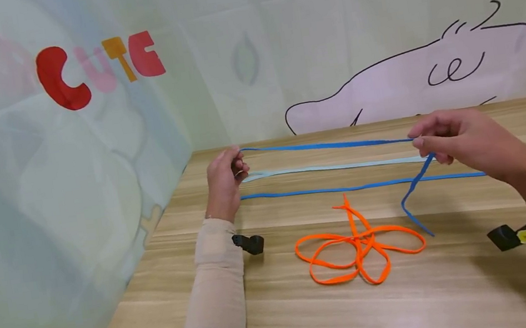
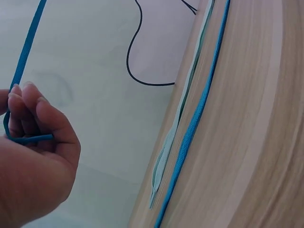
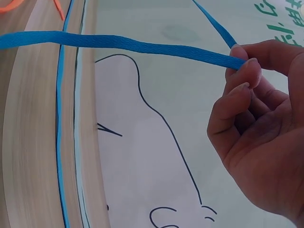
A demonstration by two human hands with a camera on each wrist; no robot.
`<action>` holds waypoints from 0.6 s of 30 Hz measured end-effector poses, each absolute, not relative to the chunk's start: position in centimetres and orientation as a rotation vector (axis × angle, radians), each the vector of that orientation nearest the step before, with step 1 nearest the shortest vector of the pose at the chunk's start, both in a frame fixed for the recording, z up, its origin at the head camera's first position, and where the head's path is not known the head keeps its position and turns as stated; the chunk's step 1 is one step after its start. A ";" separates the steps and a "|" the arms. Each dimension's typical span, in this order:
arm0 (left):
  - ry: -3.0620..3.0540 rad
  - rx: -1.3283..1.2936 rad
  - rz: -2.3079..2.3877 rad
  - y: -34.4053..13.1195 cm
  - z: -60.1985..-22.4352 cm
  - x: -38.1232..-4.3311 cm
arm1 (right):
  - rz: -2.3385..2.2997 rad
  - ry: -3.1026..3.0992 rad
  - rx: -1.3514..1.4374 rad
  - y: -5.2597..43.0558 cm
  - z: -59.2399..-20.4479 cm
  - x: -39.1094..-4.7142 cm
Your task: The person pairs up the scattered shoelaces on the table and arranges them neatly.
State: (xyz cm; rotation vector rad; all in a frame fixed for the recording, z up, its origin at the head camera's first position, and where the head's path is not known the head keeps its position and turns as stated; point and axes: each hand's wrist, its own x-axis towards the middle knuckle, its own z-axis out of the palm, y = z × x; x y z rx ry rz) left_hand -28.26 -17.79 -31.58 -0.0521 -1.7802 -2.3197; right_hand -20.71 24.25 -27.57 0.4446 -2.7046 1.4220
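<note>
Nearest to the person, on the wooden table [image 1: 414, 305], an orange lace [image 1: 356, 243] lies in loops, lower than both grips and between them. The left hand [image 1: 223, 178] has curled fingers and grips the held blue lace [image 1: 331, 145] near one end; this short end lies against the palm. The right hand [image 1: 466, 138] pinches the same lace between thumb and forefinger, and from this grip a loose tail hangs toward the orange lace. Between the grips it is almost straight, above the table. Under this span lies a second blue lace [image 1: 322, 191], and beyond it a pale lace [image 1: 344, 166]. Farthest, behind the grips, stands a wall [image 1: 224, 35] with a line drawing [image 1: 382, 80].
</note>
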 end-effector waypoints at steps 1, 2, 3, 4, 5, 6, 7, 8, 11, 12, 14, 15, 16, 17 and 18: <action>-1.784 -0.047 -2.322 -17.9 -31.6 -28.3 | 1.422 -2.707 0.438 24.4 -27.6 -20.8; -1.790 -0.041 -2.321 -18.0 -31.6 -28.3 | 1.420 -2.711 0.430 24.5 -27.6 -20.8; -1.791 -0.034 -2.322 -18.1 -31.7 -28.3 | 1.422 -2.715 0.419 24.6 -27.7 -20.8; -1.796 -0.028 -2.322 -18.1 -31.6 -28.3 | 1.422 -2.717 0.405 24.8 -27.7 -20.8; -1.804 -0.023 -2.319 -18.0 -31.6 -28.4 | 1.424 -2.720 0.390 25.0 -27.7 -20.8; -1.819 -0.021 -2.313 -18.1 -31.6 -28.4 | 1.423 -2.722 0.377 25.2 -27.7 -20.8; -1.835 -0.018 -2.306 -18.1 -31.6 -28.5 | 1.416 -2.726 0.369 25.4 -27.8 -20.7; -1.851 -0.011 -2.295 -18.1 -31.5 -28.5 | 1.412 -2.730 0.361 25.6 -27.8 -20.6; -1.915 -0.012 -2.251 -18.4 -31.5 -28.5 | 1.404 -2.733 0.356 26.1 -27.9 -20.4; -1.943 -0.020 -2.232 -18.5 -31.6 -28.4 | 1.400 -2.734 0.358 26.3 -27.9 -20.3; -2.001 -0.027 -2.193 -18.7 -31.7 -28.3 | 1.412 -2.726 0.364 26.5 -27.9 -20.2; -2.043 -0.036 -2.161 -18.9 -31.7 -28.3 | 1.414 -2.724 0.369 26.7 -27.9 -20.2; -2.090 -0.041 -2.126 -19.1 -31.8 -28.2 | 1.418 -2.721 0.371 26.8 -27.8 -20.2; -2.137 -0.053 -2.089 -19.3 -31.8 -28.1 | 1.418 -2.722 0.372 27.0 -27.8 -20.2; -2.184 -0.062 -2.050 -19.5 -31.9 -28.0 | 1.416 -2.724 0.369 27.1 -27.7 -20.2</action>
